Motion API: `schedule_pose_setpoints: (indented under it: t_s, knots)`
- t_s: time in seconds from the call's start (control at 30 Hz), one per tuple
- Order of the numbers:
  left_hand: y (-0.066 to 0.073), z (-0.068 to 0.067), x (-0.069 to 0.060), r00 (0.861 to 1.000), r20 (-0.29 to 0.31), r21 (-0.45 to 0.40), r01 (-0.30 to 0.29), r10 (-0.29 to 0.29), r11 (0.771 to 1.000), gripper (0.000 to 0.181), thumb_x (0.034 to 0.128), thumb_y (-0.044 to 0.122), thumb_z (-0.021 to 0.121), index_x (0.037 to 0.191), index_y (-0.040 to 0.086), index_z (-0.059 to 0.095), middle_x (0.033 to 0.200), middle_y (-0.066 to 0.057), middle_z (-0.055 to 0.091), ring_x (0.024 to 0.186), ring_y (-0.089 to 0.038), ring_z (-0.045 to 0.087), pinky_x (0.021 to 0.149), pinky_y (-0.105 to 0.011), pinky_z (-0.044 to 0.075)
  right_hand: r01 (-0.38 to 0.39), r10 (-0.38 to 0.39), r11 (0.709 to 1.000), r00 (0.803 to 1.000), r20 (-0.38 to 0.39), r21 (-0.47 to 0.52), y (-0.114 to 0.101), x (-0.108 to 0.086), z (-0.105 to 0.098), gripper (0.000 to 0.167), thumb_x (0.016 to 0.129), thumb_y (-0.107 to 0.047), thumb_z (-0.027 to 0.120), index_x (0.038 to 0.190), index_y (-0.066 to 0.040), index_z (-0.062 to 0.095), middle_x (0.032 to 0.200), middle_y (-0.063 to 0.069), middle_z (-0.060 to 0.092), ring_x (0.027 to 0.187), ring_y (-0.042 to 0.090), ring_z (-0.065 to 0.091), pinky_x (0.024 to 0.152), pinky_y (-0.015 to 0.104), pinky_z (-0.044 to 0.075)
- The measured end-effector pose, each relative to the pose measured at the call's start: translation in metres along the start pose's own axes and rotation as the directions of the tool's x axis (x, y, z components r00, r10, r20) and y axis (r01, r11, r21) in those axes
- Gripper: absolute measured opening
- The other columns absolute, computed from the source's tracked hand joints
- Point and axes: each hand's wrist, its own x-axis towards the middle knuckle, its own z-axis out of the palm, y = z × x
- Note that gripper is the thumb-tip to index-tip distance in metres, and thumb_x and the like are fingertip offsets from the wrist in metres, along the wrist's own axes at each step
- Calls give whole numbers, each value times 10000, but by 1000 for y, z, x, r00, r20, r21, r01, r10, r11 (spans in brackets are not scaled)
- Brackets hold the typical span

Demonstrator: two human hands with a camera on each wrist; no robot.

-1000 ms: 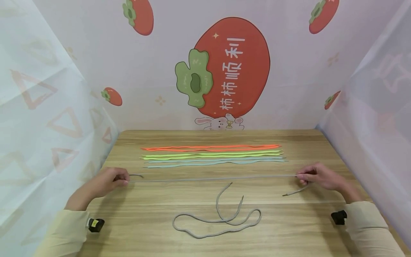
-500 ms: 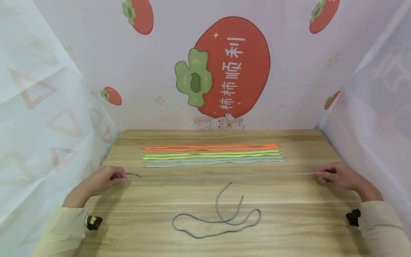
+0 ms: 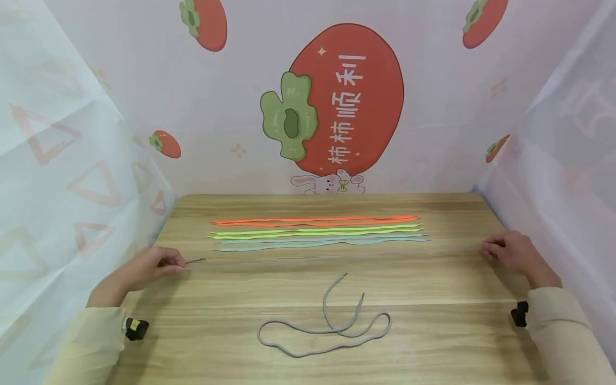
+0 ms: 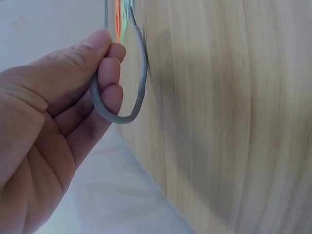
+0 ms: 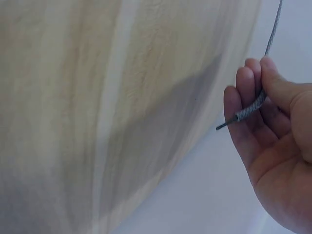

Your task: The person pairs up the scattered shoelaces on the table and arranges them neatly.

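A grey shoelace (image 4: pixel 142 83) is stretched across the table between the two hands, blurred and faint in the head view. At the left, the left hand (image 3: pixel 149 270) pinches it between thumb and fingers. In the left wrist view the lace's tail curves below the fingers, its tip pointing up. The right hand (image 3: pixel 517 259) pinches the other end at the table's right side. A short tail with a dark tip (image 5: pixel 224 124) crosses its fingers in the right wrist view. A second grey shoelace (image 3: pixel 308 354) lies loosely looped on the table in front.
Behind the stretched lace, orange laces (image 3: pixel 313 220), yellow-green laces (image 3: pixel 313 232) and light blue laces (image 3: pixel 313 245) lie side by side on the wooden table (image 3: pixel 216 342). Printed white sheets (image 3: pixel 216 107) enclose the back and both sides.
The right hand has slid outward to the right along the lace to near its end, then moved slightly farther back. The left hand has shifted a little left. The looped lace has stayed put.
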Motion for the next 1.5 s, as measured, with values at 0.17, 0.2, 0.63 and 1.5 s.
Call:
schedule_pose_setpoints:
  t_s: [0.17,0.2,0.63,1.5]
  knots:
    - [-16,-6,-8,998,-66,50,12,-8,999,126,927,51,779,888,163,736,788,98,719,708,45,596,629,-222,504,-38,38,999,999,-24,0,3,7,-4,264,1061,-171,642,1030,47,787,847,88,763,773,156,622,695,336,507]
    - [-19,-7,-9,997,-76,60,22,-17,998,130,924,51,781,881,165,735,777,101,715,699,44,591,626,-223,500,-46,47,999,999,-23,5,4,8,-5,264,1062,-166,639,1020,50,785,844,91,758,774,169,615,692,339,500]
    - [-42,-13,2,964,-54,160,267,-262,950,111,956,163,779,857,137,737,714,88,647,659,-27,520,648,-255,439,-87,87,996,996,5,-21,18,15,-3,256,1044,-170,656,913,11,782,752,26,710,742,183,579,765,444,505]
    - [-27,1,25,945,-44,241,325,-325,914,187,918,175,809,755,149,721,742,16,673,727,-158,527,687,-350,443,-116,115,993,992,41,10,17,21,2,246,1013,-172,683,988,58,768,748,30,688,718,159,570,667,309,448]
